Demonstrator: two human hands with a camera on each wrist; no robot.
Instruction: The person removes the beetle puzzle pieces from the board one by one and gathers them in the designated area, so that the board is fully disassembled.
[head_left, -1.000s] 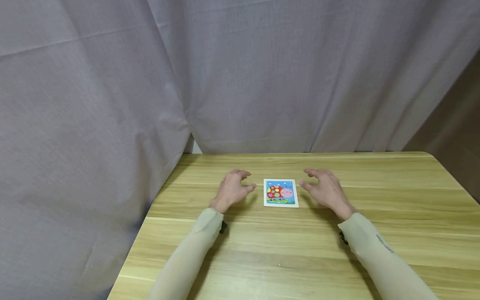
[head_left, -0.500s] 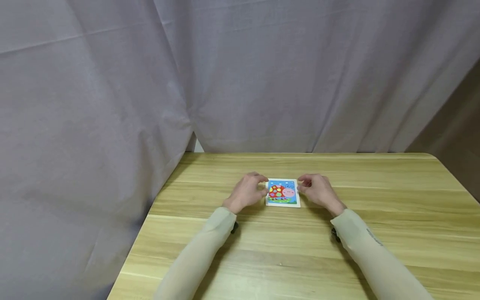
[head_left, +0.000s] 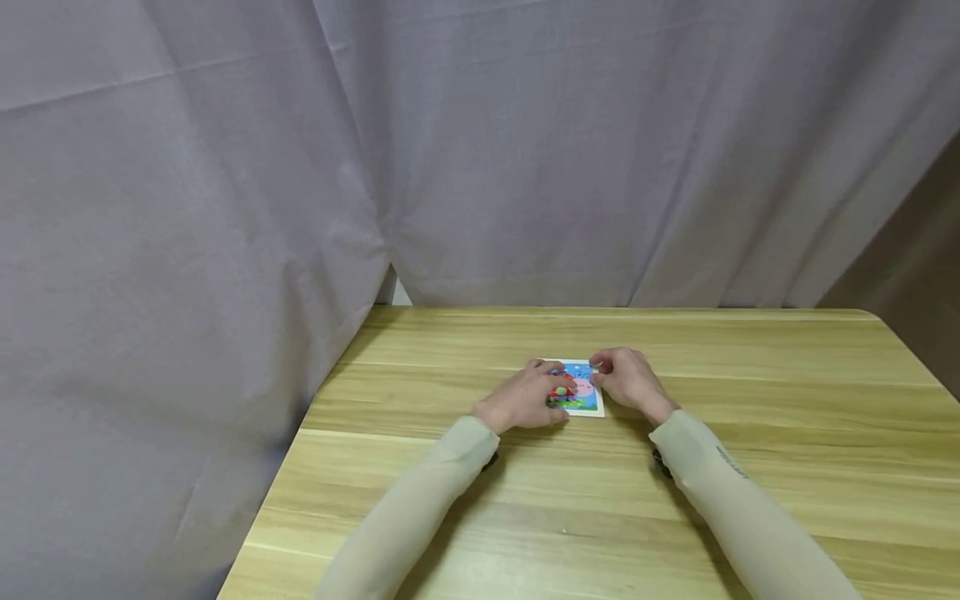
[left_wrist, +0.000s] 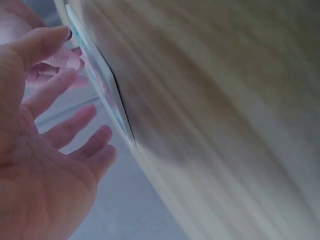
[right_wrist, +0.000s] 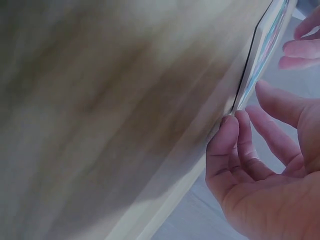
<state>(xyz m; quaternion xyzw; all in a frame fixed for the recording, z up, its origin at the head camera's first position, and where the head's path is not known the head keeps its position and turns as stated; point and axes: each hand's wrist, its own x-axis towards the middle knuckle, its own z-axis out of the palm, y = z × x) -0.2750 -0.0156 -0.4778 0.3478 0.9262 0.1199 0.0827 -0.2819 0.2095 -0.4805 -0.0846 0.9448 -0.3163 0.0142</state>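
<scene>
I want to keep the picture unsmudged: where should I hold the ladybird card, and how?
Probably pinch the ladybird card by its right edge, coming in from the right, low along the table. It lies flat, so only its thin rim stands proud, and the left hand partly covers its left side.

There are two hands (head_left: 525,398) (head_left: 630,383), one card (head_left: 587,398), one table (head_left: 585,517).

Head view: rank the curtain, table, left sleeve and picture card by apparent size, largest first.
1. Curtain
2. Table
3. Left sleeve
4. Picture card, partly covered by the left hand
</scene>
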